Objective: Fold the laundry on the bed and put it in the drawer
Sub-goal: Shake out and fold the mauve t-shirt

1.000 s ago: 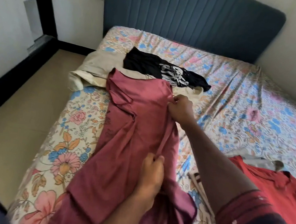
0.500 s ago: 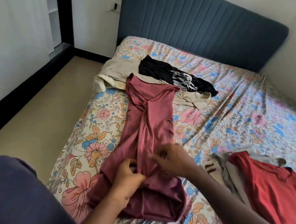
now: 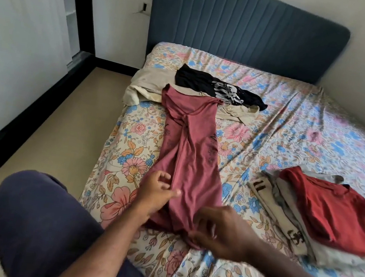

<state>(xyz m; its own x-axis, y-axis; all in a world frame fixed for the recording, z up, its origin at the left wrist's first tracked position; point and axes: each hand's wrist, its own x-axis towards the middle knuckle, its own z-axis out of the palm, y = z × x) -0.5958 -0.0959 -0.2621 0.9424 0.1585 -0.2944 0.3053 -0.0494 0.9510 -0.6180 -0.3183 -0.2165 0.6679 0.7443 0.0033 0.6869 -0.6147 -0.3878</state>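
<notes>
A maroon shirt [image 3: 195,159] lies on the floral bed [image 3: 296,131], folded lengthwise into a narrow strip with its neck toward the headboard. My left hand [image 3: 157,191] hovers over the strip's lower left edge with fingers loosely spread, holding nothing. My right hand [image 3: 217,231] is at the bottom hem, its fingers curled on the cloth there. Unfolded pieces lie beyond the shirt: a black printed tee [image 3: 208,85] on a beige garment [image 3: 147,83]. No drawer is in view.
A stack of folded clothes with a red shirt [image 3: 331,213] on top sits on the bed to the right. A blue padded headboard [image 3: 240,28] stands at the far end. Tan floor [image 3: 47,130] runs along the bed's left side. My knee [image 3: 45,224] is at lower left.
The shirt's right side has been folded over into a narrow strip. My right hand moved down from the shirt's middle to the hem. My left hand let go and spread its fingers.
</notes>
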